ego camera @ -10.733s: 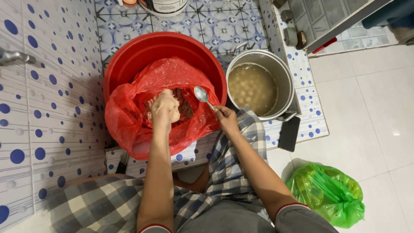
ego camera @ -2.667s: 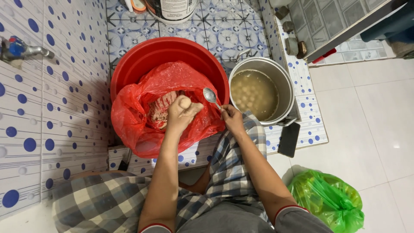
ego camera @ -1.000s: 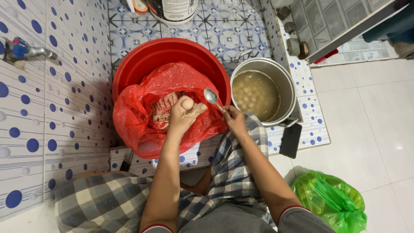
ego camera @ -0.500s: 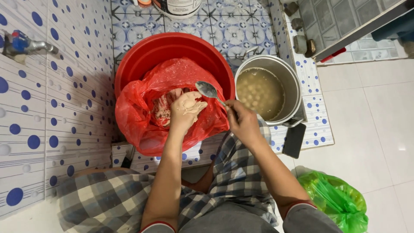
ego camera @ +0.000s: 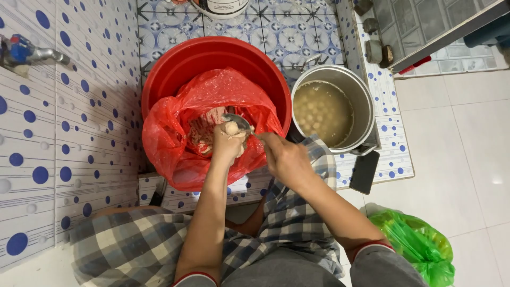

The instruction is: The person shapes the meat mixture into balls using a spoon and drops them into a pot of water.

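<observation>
I look down from the head camera at 2 bare hands over a red basin point(ego camera: 175, 69) lined with a red plastic bag point(ego camera: 170, 138).

The left hand point(ego camera: 228, 144), above the bag's open mouth, has its grip clamped on a lump of pale paste point(ego camera: 231, 128) that bulges out at the top of the fist.

Just right of it, the right hand point(ego camera: 284, 157) has its grip closed on a metal spoon point(ego camera: 237, 121); the spoon's bowl touches the paste.

Farther right of that hand stands a steel pot point(ego camera: 356, 90) of cloudy liquid with pale balls point(ego camera: 321, 109) in it.

I judge the soft lump could slip off the spoon and drop beside the pot, because the paste looks sticky and loosely shaped.
</observation>
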